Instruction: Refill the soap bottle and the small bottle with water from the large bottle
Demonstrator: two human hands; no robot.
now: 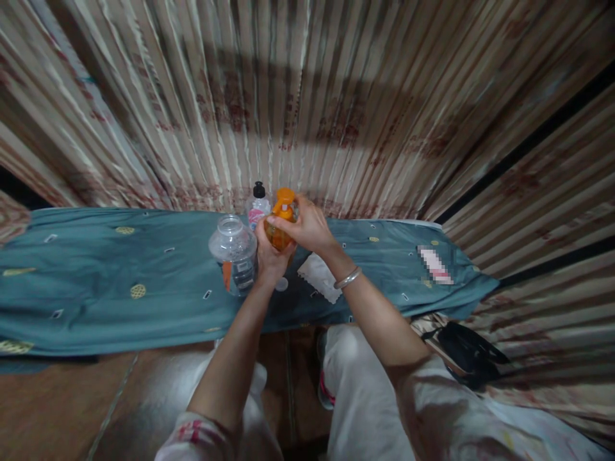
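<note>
Between my two hands stands an amber bottle (278, 238) with an orange pump top (285, 200). My left hand (271, 257) is wrapped round the lower body of the bottle from the left. Closed about its upper part, my right hand (311, 225) has the thumb laid across the front and fingers beside the pump top. A clear plastic jar (234, 246), its mouth uncovered, is just left of my left hand. Behind it is a clear bottle with a black cap (259, 189) and a pink label. A small round clear lid (281, 284) lies below my left hand.
A green patterned cloth (163, 262) covers the long narrow table. A white crumpled cloth or tissue (321, 276) lies under my right wrist, and a blurred-out pink and white item (435, 264) lies far right. Pleated curtains (307, 96) hang close behind; a black bag (468, 352) sits lower right.
</note>
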